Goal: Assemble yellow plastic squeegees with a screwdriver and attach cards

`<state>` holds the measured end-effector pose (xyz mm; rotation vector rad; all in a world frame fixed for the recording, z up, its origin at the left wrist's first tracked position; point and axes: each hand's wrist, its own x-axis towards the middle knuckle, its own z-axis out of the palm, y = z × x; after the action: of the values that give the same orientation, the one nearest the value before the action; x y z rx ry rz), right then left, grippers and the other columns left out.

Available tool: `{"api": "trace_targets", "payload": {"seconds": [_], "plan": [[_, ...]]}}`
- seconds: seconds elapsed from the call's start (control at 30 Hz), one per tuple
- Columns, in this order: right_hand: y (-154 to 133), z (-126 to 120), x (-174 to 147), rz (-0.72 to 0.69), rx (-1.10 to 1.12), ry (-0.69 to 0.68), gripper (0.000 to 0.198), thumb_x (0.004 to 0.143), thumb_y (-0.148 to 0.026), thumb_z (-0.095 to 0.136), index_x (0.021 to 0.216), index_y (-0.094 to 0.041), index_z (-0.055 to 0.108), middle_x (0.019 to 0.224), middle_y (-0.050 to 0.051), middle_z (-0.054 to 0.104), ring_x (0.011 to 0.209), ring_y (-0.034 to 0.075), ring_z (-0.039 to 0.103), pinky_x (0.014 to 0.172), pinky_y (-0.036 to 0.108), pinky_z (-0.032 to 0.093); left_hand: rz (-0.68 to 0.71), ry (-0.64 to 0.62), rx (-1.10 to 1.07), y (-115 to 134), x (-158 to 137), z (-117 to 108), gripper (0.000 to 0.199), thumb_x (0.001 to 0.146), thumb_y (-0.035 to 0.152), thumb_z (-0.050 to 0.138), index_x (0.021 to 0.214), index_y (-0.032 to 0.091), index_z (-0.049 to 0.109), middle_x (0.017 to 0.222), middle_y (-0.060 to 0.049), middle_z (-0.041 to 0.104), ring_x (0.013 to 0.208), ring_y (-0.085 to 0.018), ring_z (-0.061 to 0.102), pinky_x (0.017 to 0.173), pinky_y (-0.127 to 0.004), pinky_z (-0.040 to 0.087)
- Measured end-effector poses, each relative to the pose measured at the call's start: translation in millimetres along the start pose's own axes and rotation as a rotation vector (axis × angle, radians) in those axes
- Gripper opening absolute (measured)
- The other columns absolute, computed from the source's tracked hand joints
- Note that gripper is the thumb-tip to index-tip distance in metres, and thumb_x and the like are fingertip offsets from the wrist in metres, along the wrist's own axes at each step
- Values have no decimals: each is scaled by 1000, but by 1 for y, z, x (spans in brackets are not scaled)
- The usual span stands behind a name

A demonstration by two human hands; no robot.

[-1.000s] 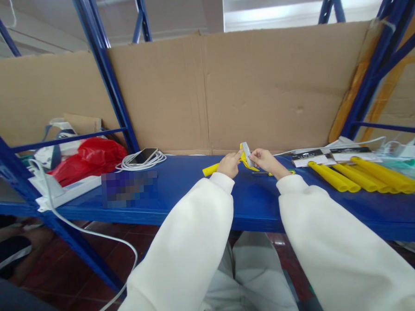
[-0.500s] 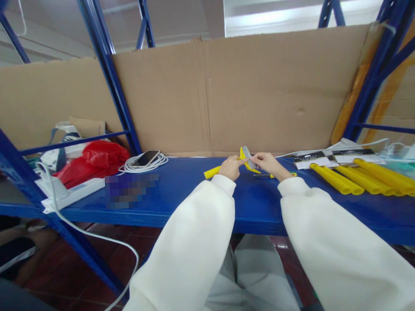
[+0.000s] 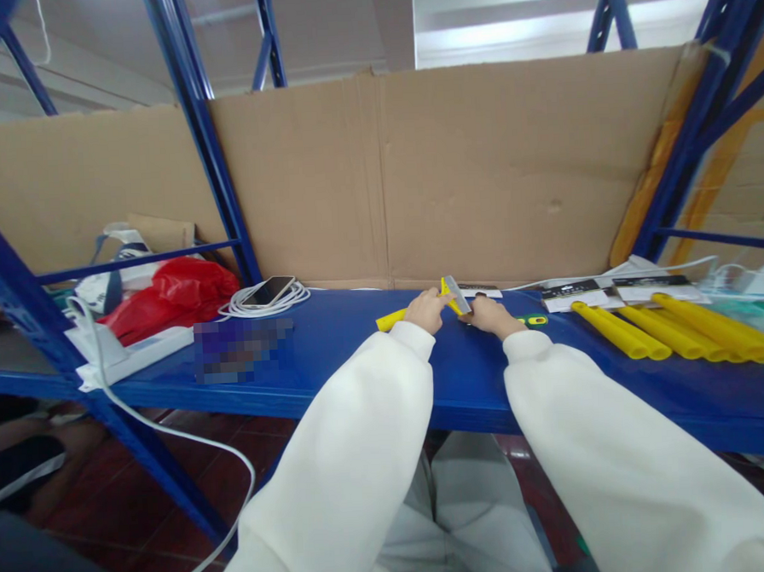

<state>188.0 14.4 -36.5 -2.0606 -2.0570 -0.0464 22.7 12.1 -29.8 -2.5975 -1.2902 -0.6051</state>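
Observation:
My left hand (image 3: 425, 309) is wrapped around a yellow scraper (image 3: 447, 293); its handle end sticks out to the left below my fingers, and its grey-edged head points up and right. Curled close to the lower end of that head is my right hand (image 3: 491, 316). Its fingers are closed and a small dark bit shows at them, but what they grip is hidden. Under and beside my right wrist lies a screwdriver (image 3: 537, 320) with a yellow-green handle, its shaft covered by the hand.
Several yellow tubes (image 3: 621, 331) lie at the right, before black-and-white cards (image 3: 575, 295). Another card (image 3: 485, 292) lies behind my right hand. At left are a phone (image 3: 269, 290) on coiled white cable, a power strip (image 3: 148, 351) and a red bag (image 3: 187, 292). Cardboard (image 3: 510, 168) backs the blue shelf.
My right hand has moved slightly left and down, its fingers now curled by the scraper's lower head. The scraper's head has tilted, and a card behind has come into view.

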Motion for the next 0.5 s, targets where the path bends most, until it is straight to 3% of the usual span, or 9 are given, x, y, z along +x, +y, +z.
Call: {"api": "trace_targets", "payload": {"seconds": [0.13,0.5], "plan": [[1,-1,4,-22,-34,-3,22,89,-18,62,105,-11,75,108,22,74,101,29,71,80,30,50,-11,-15,21,1,-1,0,55,91,5,46,141,27,56,116,-11,63,111,-23,62,96,-33,50],[1,-2,2,31,-70,16,35,82,-16,65,114,-4,72,108,28,72,104,33,70,79,33,51,-46,-4,33,1,-1,1,58,90,5,47,144,27,51,120,-11,60,112,-23,61,97,-34,51]]}}
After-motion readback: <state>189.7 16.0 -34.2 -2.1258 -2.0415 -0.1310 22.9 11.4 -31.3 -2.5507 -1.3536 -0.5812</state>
